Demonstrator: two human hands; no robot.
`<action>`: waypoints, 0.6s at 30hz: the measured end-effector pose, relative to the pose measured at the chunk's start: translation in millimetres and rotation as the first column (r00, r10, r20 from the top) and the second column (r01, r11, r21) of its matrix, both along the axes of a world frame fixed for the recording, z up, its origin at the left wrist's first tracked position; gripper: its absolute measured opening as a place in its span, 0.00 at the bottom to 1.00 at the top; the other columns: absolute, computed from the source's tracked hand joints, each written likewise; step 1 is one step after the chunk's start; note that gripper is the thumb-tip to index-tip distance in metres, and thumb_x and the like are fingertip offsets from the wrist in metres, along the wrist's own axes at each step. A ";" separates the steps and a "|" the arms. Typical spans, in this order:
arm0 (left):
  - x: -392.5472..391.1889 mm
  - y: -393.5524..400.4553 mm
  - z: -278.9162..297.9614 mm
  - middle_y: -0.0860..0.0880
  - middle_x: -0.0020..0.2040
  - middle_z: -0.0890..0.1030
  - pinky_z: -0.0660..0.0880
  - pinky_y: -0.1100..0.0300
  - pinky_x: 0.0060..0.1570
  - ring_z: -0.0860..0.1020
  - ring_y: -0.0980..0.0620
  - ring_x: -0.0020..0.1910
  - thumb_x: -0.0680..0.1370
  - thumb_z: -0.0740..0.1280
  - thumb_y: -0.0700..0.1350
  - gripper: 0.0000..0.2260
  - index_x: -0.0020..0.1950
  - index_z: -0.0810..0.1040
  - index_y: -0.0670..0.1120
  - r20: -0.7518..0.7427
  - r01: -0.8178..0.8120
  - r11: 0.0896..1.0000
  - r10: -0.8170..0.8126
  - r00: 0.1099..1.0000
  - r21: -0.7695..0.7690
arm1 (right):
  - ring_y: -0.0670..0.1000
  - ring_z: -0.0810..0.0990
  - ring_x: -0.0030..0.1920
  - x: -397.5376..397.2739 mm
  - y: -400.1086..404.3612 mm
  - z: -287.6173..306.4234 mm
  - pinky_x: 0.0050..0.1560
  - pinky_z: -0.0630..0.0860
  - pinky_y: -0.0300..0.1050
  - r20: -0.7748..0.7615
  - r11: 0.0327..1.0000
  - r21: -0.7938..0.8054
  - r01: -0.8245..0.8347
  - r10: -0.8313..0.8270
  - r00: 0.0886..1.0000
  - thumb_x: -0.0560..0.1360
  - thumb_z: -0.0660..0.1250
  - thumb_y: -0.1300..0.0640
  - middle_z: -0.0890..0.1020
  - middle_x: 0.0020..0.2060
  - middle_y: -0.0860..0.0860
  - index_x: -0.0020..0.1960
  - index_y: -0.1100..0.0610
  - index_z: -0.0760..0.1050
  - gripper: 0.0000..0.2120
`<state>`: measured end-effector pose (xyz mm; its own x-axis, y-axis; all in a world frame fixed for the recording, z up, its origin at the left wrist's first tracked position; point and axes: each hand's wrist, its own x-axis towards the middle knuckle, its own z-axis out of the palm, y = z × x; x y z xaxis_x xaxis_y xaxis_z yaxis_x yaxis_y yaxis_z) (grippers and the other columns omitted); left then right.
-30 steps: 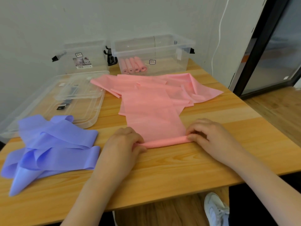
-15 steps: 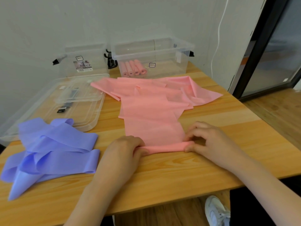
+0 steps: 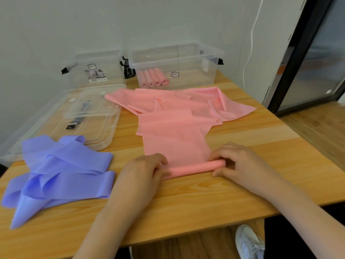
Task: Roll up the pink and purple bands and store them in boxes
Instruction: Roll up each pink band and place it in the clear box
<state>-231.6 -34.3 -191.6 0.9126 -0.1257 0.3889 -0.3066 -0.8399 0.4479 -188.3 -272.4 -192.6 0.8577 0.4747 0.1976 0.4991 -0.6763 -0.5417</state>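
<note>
Four pink rolls (image 3: 154, 77) boxed; left hand (image 3: 143, 171) and right hand (image 3: 240, 165) grip pinches pink band (image 3: 175, 143) roll start; purple bands (image 3: 61, 171) untouched, bench's left edge.

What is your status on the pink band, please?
Both hands, left and right, pinch the pink band, roll just started. Purple bands untouched. Nothing blocking.

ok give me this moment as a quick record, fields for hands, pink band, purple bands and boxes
left hand: grips the left end of the roll
right hand: pinches the right end
pink band: near end rolled into a thin tube, the rest flat and folded toward the boxes
purple bands: loose pile on the table's left, unrolled
right box: open, four pink rolls inside
left box: open, no rolls visible
lids: on the table before the left box
</note>
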 end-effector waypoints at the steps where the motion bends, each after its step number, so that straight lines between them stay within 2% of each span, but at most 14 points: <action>1: -0.1 -0.3 0.6 0.54 0.40 0.79 0.71 0.57 0.44 0.75 0.52 0.41 0.74 0.68 0.48 0.06 0.51 0.78 0.50 -0.001 -0.009 1.000 0.009 1.000 -0.023 | 0.39 0.72 0.47 -0.7 -0.1 0.7 0.47 0.64 0.28 0.006 0.999 0.017 0.033 -0.033 0.999 0.65 0.75 0.54 0.75 0.41 0.37 0.43 0.42 0.74 0.13; 3: -2.0 0.2 0.9 0.55 0.41 0.78 0.72 0.57 0.44 0.75 0.54 0.42 0.71 0.70 0.53 0.11 0.50 0.77 0.51 -0.042 0.005 1.000 -0.006 0.999 -0.021 | 0.42 0.73 0.44 -0.4 -0.9 -0.2 0.44 0.65 0.29 0.029 0.996 0.052 0.077 -0.079 0.996 0.68 0.73 0.55 0.76 0.39 0.39 0.38 0.41 0.69 0.13; 5: -1.0 1.2 0.4 0.55 0.39 0.77 0.73 0.58 0.41 0.74 0.54 0.41 0.66 0.71 0.57 0.14 0.44 0.79 0.50 -0.067 0.071 0.997 -0.069 0.995 0.027 | 0.44 0.73 0.43 0.6 -2.1 -1.5 0.44 0.65 0.33 0.047 0.996 0.051 0.071 -0.073 0.996 0.69 0.72 0.55 0.75 0.37 0.41 0.37 0.42 0.69 0.13; 8: 1.6 3.7 -0.2 0.54 0.35 0.77 0.70 0.63 0.34 0.72 0.57 0.37 0.65 0.68 0.54 0.11 0.37 0.81 0.47 -0.063 0.100 0.992 -0.095 0.993 0.077 | 0.42 0.73 0.46 0.3 -1.2 -1.4 0.50 0.68 0.42 0.058 1.000 0.016 0.002 -0.003 0.998 0.69 0.72 0.55 0.75 0.40 0.40 0.39 0.46 0.76 0.07; 10: 3.1 4.7 -1.4 0.53 0.34 0.78 0.71 0.61 0.34 0.74 0.54 0.36 0.68 0.65 0.55 0.12 0.37 0.82 0.47 -0.046 0.099 0.991 -0.095 0.994 0.091 | 0.40 0.72 0.48 -0.7 -1.4 0.1 0.52 0.67 0.38 0.047 1.000 0.004 -0.002 0.002 0.999 0.65 0.75 0.53 0.75 0.42 0.39 0.42 0.49 0.79 0.07; 12: -0.4 0.6 2.1 0.52 0.37 0.80 0.72 0.59 0.38 0.77 0.51 0.38 0.72 0.62 0.56 0.14 0.42 0.83 0.48 -0.028 0.082 0.993 -0.080 0.996 0.080 | 0.40 0.73 0.46 -1.5 -1.1 1.5 0.49 0.66 0.34 0.045 1.000 0.011 0.009 -0.010 0.999 0.64 0.76 0.55 0.75 0.40 0.38 0.41 0.44 0.76 0.11; 14: -1.8 -0.4 3.4 0.53 0.42 0.80 0.69 0.62 0.43 0.76 0.52 0.43 0.74 0.65 0.55 0.10 0.51 0.79 0.51 -0.026 0.040 0.999 -0.039 0.999 0.032 | 0.40 0.73 0.44 -0.6 -1.4 1.3 0.45 0.66 0.31 0.055 0.999 0.029 0.034 -0.036 0.998 0.66 0.74 0.57 0.77 0.38 0.40 0.38 0.41 0.72 0.14; 15: -2.9 0.4 3.9 0.55 0.43 0.79 0.69 0.63 0.43 0.75 0.54 0.44 0.72 0.68 0.56 0.12 0.52 0.78 0.53 -0.036 0.031 0.999 -0.030 0.999 0.011 | 0.39 0.73 0.43 0.4 -2.0 0.2 0.45 0.65 0.30 0.063 0.998 0.038 0.043 -0.046 0.997 0.67 0.73 0.57 0.77 0.37 0.40 0.38 0.42 0.73 0.12; 18: -0.5 2.3 1.2 0.55 0.39 0.76 0.69 0.64 0.38 0.74 0.54 0.40 0.65 0.66 0.62 0.18 0.43 0.80 0.50 -0.075 0.105 0.991 -0.099 0.992 0.081 | 0.37 0.73 0.44 1.8 -2.6 -2.6 0.48 0.65 0.33 0.084 0.999 0.032 0.028 -0.030 0.996 0.70 0.71 0.58 0.75 0.37 0.37 0.41 0.51 0.80 0.03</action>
